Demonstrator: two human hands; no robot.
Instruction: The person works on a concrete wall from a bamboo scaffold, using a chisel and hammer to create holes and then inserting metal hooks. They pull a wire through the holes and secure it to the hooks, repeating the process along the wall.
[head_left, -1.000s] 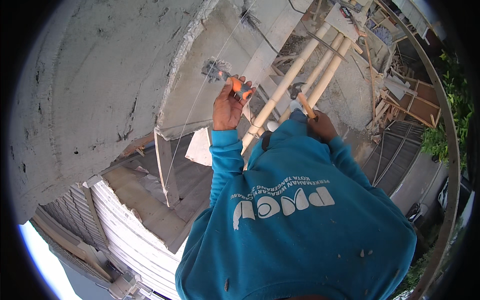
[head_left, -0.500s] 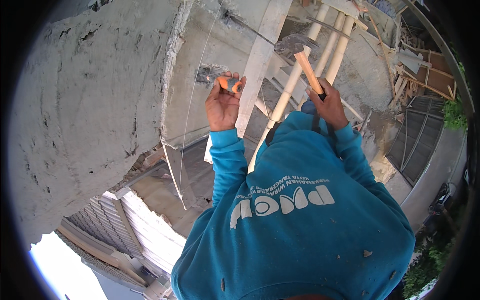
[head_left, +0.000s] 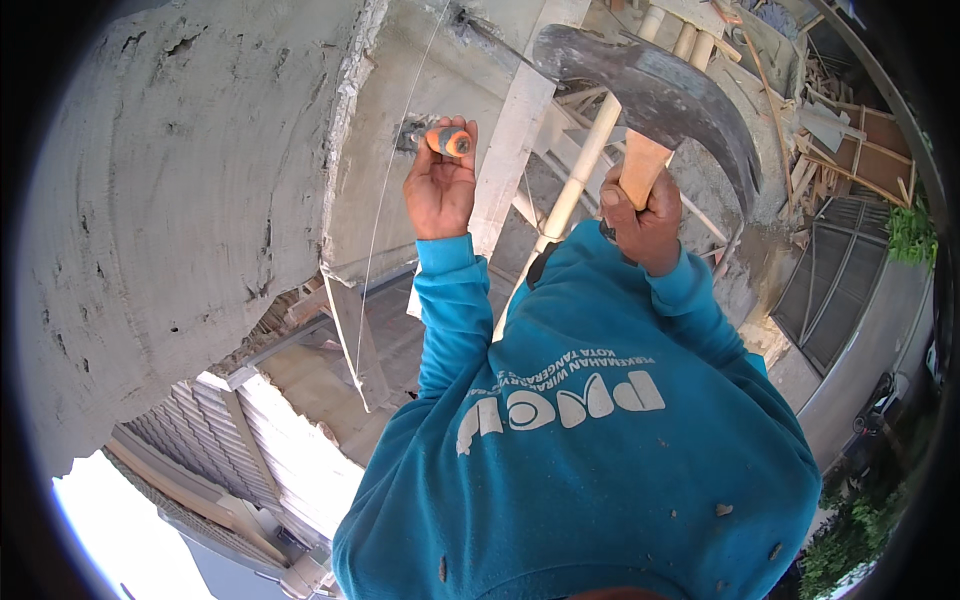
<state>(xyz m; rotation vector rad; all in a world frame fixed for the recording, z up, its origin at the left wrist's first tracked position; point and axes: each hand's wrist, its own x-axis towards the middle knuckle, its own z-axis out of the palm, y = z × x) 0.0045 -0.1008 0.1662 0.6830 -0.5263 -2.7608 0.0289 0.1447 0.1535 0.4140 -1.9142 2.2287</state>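
My left hand [head_left: 440,195] is closed around the orange-and-grey handle of a screwdriver-like tool [head_left: 448,141]. Its tip points into a chipped hollow [head_left: 408,134] in the grey concrete, and my fingers partly hide its shaft. On the right, my right hand [head_left: 645,222] grips the wooden handle of a claw hammer [head_left: 665,95]. The hammer's dark metal head is raised, large in the view, apart from the tool's handle.
A thin string [head_left: 398,140] runs down past the concrete beside my left hand. Bamboo poles [head_left: 578,180] and a pale plank [head_left: 515,125] stand beyond. A rough concrete beam [head_left: 190,200] fills the left side. Wood scraps [head_left: 800,180] lie at right.
The hammer has come up, and its head now looks much larger. My left hand and the orange-and-grey tool have shifted slightly up and left, toward the hollow.
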